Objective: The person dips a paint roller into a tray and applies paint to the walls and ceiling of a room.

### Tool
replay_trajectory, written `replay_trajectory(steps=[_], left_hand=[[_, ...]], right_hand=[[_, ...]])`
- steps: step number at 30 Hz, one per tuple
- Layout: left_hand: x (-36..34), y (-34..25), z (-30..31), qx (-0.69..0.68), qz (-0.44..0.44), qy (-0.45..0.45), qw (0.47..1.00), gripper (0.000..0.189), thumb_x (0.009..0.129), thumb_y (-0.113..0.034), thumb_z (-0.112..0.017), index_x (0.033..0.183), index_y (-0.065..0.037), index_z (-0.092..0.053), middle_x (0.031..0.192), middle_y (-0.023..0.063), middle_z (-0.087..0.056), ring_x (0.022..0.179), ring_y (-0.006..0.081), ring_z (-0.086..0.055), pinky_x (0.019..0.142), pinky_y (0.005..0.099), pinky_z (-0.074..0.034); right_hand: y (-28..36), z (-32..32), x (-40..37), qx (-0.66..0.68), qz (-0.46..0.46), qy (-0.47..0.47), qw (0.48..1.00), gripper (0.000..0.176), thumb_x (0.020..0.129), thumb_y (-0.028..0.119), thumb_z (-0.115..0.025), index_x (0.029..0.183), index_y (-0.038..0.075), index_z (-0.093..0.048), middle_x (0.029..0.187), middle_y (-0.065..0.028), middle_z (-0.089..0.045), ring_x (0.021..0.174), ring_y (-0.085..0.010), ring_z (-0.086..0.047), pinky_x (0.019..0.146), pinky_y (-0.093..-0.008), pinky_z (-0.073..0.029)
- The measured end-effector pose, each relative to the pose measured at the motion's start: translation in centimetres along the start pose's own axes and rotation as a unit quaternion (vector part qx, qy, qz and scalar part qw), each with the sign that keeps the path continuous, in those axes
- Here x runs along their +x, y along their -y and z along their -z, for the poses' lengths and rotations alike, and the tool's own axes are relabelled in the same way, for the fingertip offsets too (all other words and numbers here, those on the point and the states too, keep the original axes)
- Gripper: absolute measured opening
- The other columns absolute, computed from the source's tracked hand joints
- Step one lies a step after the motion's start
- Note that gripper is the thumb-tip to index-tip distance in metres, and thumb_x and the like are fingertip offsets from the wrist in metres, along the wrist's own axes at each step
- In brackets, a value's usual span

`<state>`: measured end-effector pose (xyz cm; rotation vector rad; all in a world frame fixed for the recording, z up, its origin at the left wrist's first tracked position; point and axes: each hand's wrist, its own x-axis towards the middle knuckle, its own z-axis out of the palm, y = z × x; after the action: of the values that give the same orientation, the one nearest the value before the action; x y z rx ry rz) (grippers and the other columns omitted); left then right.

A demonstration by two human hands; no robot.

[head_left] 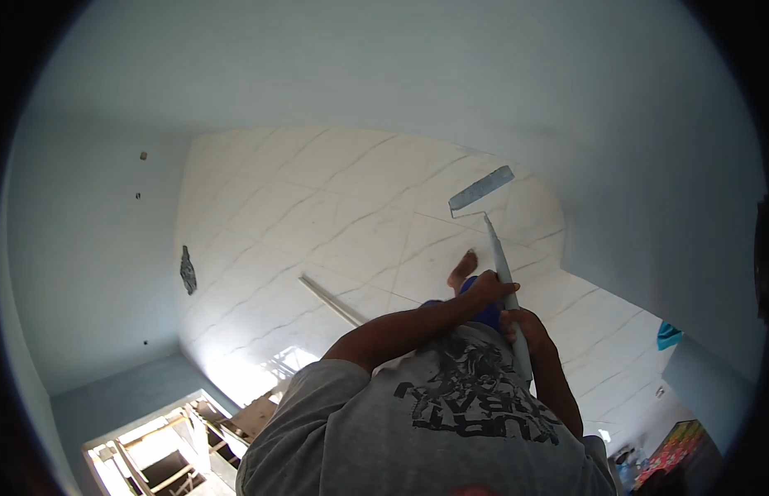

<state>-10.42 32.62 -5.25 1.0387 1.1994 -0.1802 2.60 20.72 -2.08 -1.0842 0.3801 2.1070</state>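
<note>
A paint roller [482, 188] with a blue-grey sleeve and a thin wire frame is held out in front of me, over the pale tiled floor. Its long grey handle [502, 260] runs back toward my body. My left hand [490, 288] is wrapped round the handle, the higher of the two in view. Closer to my shirt, my right hand [512, 323] grips the same handle, its fingers partly hidden. The handle's rear end passes beside my right forearm.
Light blue walls [360, 74] border the marbled tile floor [318, 207]. A pale strip [331, 299] lies left of me, and a dark crumpled item [188, 271] by the left wall. A turquoise cloth [669, 335] is at right. A bright opening [165, 450] shows at lower left.
</note>
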Motion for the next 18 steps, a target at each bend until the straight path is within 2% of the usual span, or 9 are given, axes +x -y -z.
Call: replay_trajectory(steps=[1,3,4,5,7,9,10,12,18], left_hand=[[1.5,0.9,1.2,0.014,0.003,-0.001,1.0,0.063,0.082,-0.041,-0.075,0.116,0.009,-0.057,0.093,0.0177,-0.067,0.079,0.0251,-0.067,0.066,0.0327,-0.054],[4.1,2.3,2.5,-0.037,-0.055,-0.006,0.998,0.064,0.079,-0.039,-0.077,0.104,0.018,-0.059,0.124,0.022,-0.058,0.078,0.0259,-0.068,0.071,0.0358,-0.057],[5.4,3.2,3.3,-0.171,-0.033,0.029,0.984,0.057,0.083,-0.029,-0.075,0.113,0.015,-0.052,0.136,0.0189,-0.048,0.089,0.0262,-0.066,0.077,0.0396,-0.058],[3.8,1.2,5.1,-0.342,0.003,0.151,0.927,0.055,0.086,-0.018,-0.072,0.127,0.005,-0.042,0.126,0.0165,-0.053,0.1,0.0283,-0.063,0.083,0.0443,-0.057],[5.6,2.4,7.0,-0.448,0.063,0.264,0.852,0.044,0.087,-0.014,-0.07,0.125,-0.002,-0.05,0.112,0.0094,-0.059,0.1,0.0281,-0.061,0.092,0.038,-0.052],[5.8,2.3,6.8,-0.231,-0.067,0.287,0.927,0.04,0.088,-0.013,-0.069,0.12,0.0,-0.049,0.11,0.011,-0.059,0.103,0.0277,-0.061,0.092,0.0438,-0.053],[5.6,2.3,6.6,-0.207,-0.043,0.325,0.922,0.04,0.088,-0.013,-0.069,0.12,0.0,-0.049,0.11,0.011,-0.059,0.103,0.0277,-0.061,0.092,0.0438,-0.053],[6.1,1.0,6.5,-0.234,0.114,0.236,0.936,0.039,0.089,-0.011,-0.069,0.117,0.004,-0.047,0.104,0.0134,-0.06,0.096,0.0265,-0.064,0.083,0.0436,-0.058],[11.1,2.3,5.9,0.133,0.059,0.218,0.965,0.041,0.084,-0.009,-0.072,0.112,0.008,-0.046,0.089,0.0144,-0.062,0.07,0.0228,-0.067,0.06,0.0337,-0.057]], right_hand=[[0.0,-0.5,0.8,0.011,0.005,0.009,1.0,0.025,0.088,0.01,-0.06,0.111,0.005,-0.051,0.07,0.0009,-0.047,0.052,-0.0062,-0.044,0.043,-0.0206,-0.04],[0.1,-0.6,1.7,0.137,-0.011,0.124,0.983,0.035,0.09,0.014,-0.059,0.122,0.005,-0.049,0.071,0.0018,-0.046,0.051,-0.0063,-0.043,0.043,-0.0205,-0.041],[-0.7,-1.0,2.1,0.162,0.009,0.117,0.98,0.035,0.09,0.014,-0.059,0.122,0.005,-0.049,0.071,0.0018,-0.046,0.051,-0.0063,-0.043,0.043,-0.0205,-0.041],[-1.7,-1.3,2.8,0.223,0.006,0.166,0.961,0.037,0.09,0.013,-0.059,0.124,0.004,-0.048,0.072,0.0012,-0.047,0.052,-0.0063,-0.044,0.043,-0.0208,-0.041],[-4.8,-1.8,3.9,0.328,0.06,0.203,0.921,0.039,0.09,0.012,-0.059,0.126,0.004,-0.047,0.072,0.0006,-0.048,0.052,-0.0063,-0.045,0.044,-0.021,-0.042],[-7.3,-1.8,4.7,0.358,0.089,0.28,0.886,0.046,0.089,0.014,-0.061,0.131,0.002,-0.046,0.075,-0.0013,-0.051,0.055,-0.0073,-0.049,0.047,-0.0223,-0.045],[-8.6,-2.6,4.5,0.387,0.127,0.267,0.873,0.046,0.089,0.014,-0.061,0.131,0.002,-0.046,0.075,-0.0013,-0.051,0.055,-0.0073,-0.049,0.047,-0.0223,-0.045],[-9.2,-4.7,4.8,0.155,0.189,0.02,0.97,0.046,0.089,0.017,-0.063,0.128,0.0,-0.047,0.081,-0.0046,-0.055,0.06,-0.0113,-0.055,0.051,-0.027,-0.049],[-12.2,-13.3,11.5,0.144,0.176,-0.327,0.917,0.036,0.087,0.025,-0.067,0.109,0.001,-0.051,0.084,-0.0102,-0.061,0.068,-0.0203,-0.063,0.061,-0.0356,-0.054]])
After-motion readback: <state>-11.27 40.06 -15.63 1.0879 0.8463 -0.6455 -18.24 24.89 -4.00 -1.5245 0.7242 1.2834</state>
